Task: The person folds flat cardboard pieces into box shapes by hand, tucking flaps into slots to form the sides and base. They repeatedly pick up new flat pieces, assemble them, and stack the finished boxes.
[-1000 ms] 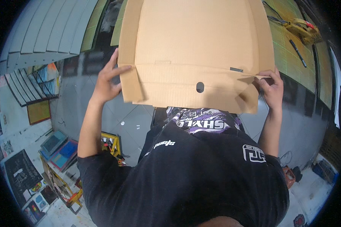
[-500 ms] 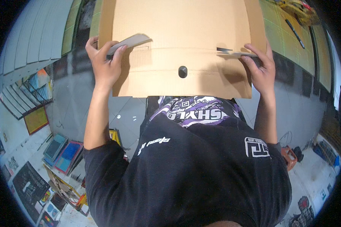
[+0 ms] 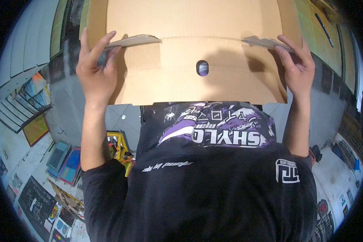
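An open cardboard box [image 3: 185,48] lies in front of my body, its near panel facing me with a small oval hole through it. My left hand [image 3: 96,72] is at the left side of the box, thumb below and index finger above a narrow folded flap [image 3: 138,40]. At the right side, my right hand [image 3: 297,68] pinches the matching flap [image 3: 264,42] between thumb and index finger. Both flaps stick inward over the crease of the panel. The remaining fingers of each hand are partly hidden by the box walls.
A dark pen [image 3: 324,30] lies on a yellow-green surface to the right of the box. Low on the left are colour-framed panels [image 3: 70,163] and a yellow frame [image 3: 119,145]. Grey corrugated sheeting [image 3: 24,44] rises at the far left.
Both hands have moved outward, and the near panel spans wider in view. The right flap now tilts down toward my right hand. Purple shirt cloth shows through the hole, which looked dark before.
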A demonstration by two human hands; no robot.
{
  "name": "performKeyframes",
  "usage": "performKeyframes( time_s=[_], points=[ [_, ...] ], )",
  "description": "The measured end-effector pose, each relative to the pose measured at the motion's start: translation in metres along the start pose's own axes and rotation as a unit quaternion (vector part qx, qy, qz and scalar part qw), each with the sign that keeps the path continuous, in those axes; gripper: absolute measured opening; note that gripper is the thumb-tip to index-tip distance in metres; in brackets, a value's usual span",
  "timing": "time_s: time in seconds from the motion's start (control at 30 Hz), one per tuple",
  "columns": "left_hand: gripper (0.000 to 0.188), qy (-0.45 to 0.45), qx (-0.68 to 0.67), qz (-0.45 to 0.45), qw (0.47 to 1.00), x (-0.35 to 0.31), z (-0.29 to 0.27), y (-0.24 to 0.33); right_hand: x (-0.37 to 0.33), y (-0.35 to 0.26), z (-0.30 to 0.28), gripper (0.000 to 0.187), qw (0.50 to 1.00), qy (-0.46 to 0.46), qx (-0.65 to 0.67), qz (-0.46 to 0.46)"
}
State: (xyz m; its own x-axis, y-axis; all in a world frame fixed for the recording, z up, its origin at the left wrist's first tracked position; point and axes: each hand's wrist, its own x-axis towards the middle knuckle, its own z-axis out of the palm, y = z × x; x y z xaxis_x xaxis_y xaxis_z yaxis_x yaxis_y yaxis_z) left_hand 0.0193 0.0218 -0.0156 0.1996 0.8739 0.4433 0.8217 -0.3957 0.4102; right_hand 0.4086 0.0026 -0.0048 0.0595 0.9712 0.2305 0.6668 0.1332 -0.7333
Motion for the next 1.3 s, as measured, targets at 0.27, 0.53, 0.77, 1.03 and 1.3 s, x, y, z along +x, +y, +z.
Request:
performKeyframes(
  time_s=[0.27,0.53,0.77,1.03,1.3],
  points=[
    [0.045,-0.171,0.008,0.021,0.985,0.012,-0.037,-0.008,0.008,-0.001,-0.032,0.028,0.988,-0.131,-0.061,-0.062],
    [0.025,-0.3,0.1,0.184,0.931,0.056,-0.058,0.003,0.011,0.007,-0.041,0.029,0.978,-0.203,0.027,0.049],
    [0.024,-0.511,-0.036,0.061,0.857,0.075,-0.042,0.027,0.007,0.009,-0.041,0.027,0.978,-0.19,0.064,0.06],
    [0.041,-0.583,-0.041,0.053,0.81,0.083,-0.052,0.028,-0.001,0.012,-0.051,0.028,0.967,-0.213,0.083,0.109],
    [0.082,-0.662,0.005,-0.041,0.748,0.11,-0.034,0.048,0.004,0.012,-0.054,0.023,0.96,-0.244,0.104,0.095]
  ],
)
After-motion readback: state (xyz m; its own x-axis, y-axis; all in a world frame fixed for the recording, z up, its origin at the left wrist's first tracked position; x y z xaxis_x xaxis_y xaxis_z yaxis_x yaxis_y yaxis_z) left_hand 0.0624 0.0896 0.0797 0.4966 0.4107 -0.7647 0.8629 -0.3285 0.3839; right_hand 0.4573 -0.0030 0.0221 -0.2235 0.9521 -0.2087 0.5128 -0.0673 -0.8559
